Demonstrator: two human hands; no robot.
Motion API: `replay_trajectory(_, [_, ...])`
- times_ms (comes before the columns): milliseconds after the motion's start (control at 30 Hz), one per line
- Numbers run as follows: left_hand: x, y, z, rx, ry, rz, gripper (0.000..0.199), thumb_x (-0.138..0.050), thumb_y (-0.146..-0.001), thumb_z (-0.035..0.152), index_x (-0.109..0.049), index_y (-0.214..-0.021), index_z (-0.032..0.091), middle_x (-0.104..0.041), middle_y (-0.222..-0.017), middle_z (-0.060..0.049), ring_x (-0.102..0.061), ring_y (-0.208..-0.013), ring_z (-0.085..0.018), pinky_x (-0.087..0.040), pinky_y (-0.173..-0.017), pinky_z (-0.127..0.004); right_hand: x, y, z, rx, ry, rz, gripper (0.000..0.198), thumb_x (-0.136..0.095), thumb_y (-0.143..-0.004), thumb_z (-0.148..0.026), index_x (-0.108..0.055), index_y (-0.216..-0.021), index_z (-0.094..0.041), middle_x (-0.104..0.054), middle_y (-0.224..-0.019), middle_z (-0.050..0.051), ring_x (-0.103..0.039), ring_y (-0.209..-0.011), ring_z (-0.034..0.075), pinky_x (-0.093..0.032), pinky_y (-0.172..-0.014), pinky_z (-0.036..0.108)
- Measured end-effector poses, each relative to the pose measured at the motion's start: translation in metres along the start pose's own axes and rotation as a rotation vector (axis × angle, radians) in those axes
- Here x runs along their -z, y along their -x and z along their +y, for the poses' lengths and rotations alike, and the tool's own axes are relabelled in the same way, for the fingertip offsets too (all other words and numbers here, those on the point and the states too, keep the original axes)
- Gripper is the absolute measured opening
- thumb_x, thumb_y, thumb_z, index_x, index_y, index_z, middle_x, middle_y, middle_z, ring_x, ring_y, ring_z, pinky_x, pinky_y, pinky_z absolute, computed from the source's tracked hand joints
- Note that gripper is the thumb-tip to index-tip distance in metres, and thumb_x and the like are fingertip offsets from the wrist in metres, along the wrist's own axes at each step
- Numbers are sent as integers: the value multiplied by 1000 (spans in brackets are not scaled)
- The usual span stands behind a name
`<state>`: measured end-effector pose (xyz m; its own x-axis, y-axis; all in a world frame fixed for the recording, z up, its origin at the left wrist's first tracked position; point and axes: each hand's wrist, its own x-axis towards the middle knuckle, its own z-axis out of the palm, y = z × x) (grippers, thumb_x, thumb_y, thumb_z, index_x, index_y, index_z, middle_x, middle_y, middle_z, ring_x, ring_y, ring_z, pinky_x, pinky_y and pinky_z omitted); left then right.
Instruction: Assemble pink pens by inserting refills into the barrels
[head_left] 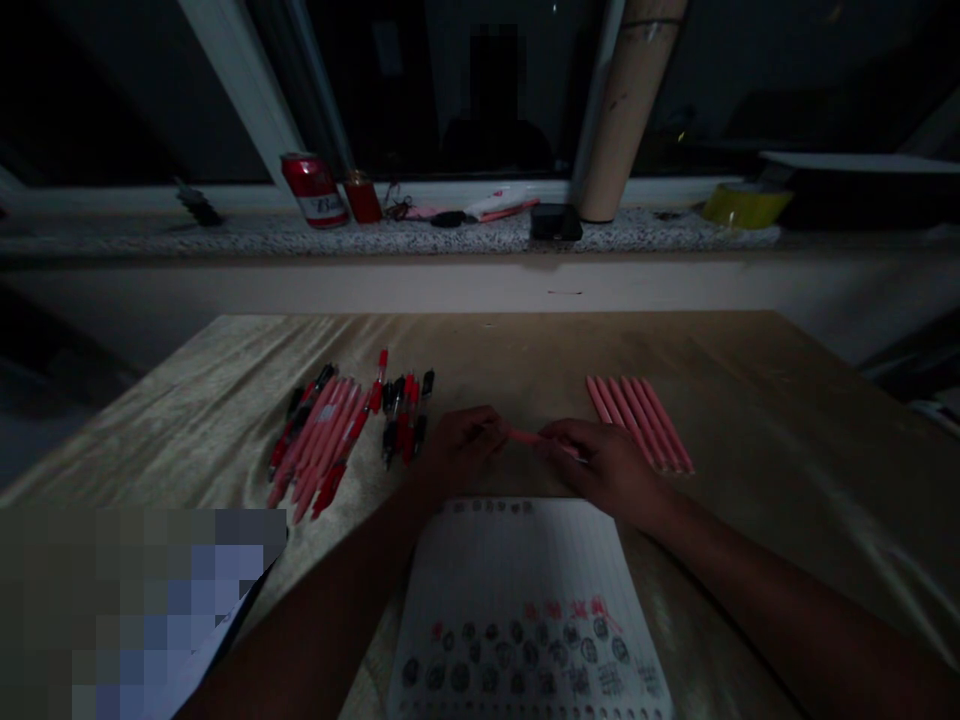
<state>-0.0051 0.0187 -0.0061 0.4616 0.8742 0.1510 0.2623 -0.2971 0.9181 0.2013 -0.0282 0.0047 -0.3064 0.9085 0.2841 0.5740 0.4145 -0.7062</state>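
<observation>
In the middle of the table, a pink pen (523, 436) is held level between my two hands. My right hand (600, 465) is closed around its right end. The fingers of my left hand (461, 445) pinch at its left end, partly hidden in the dim light. Just below lies an open lined notebook (517, 560) with black and red scribbled marks. Beyond my right hand, several pink pens (634, 415) lie side by side in a slanted row. Left of my left hand is a pile of pink pens (322, 435), beside a group of black and red pens (407, 415).
Along the granite windowsill (480, 238) stand a red can (313, 190), a red jar (363, 197), a small black box (556, 222), a cardboard tube (630, 115) and a yellow tape roll (748, 205). The table (750, 400) ends before the wall. Its lower left corner is blurred out.
</observation>
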Motion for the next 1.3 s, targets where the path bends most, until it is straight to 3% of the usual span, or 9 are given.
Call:
replay_trajectory(233, [0, 0, -1, -19, -5, -8, 34, -46, -86, 40, -50, -64, 14, -41, -57, 4, -38, -55, -8, -28, -52, -21, 1, 1, -2, 39, 173, -97, 30, -40, -92, -33, -64, -104, -20, -69, -91, 8, -63, -79, 19, -43, -67, 30])
replay_trajectory(933, [-2, 1, 0, 0, -39, -2, 37, -46, -84, 43, -46, -60, 15, -37, -55, 5, -34, -53, -8, -26, -49, -21, -2, 3, 2, 60, 214, -82, 30, -38, -92, -35, -63, -97, -19, -68, -81, 7, -61, -68, 17, -39, -60, 27])
replay_trajectory(1300, [-1, 0, 2, 38, -84, 14, 42, -41, -86, 47, -44, -58, 16, -32, -53, 5, -32, -52, -8, -24, -49, -23, -1, 2, -5, 84, 184, -80, 33, -36, -94, -34, -65, -89, -19, -61, -63, 3, -53, -53, 13, -32, -51, 25])
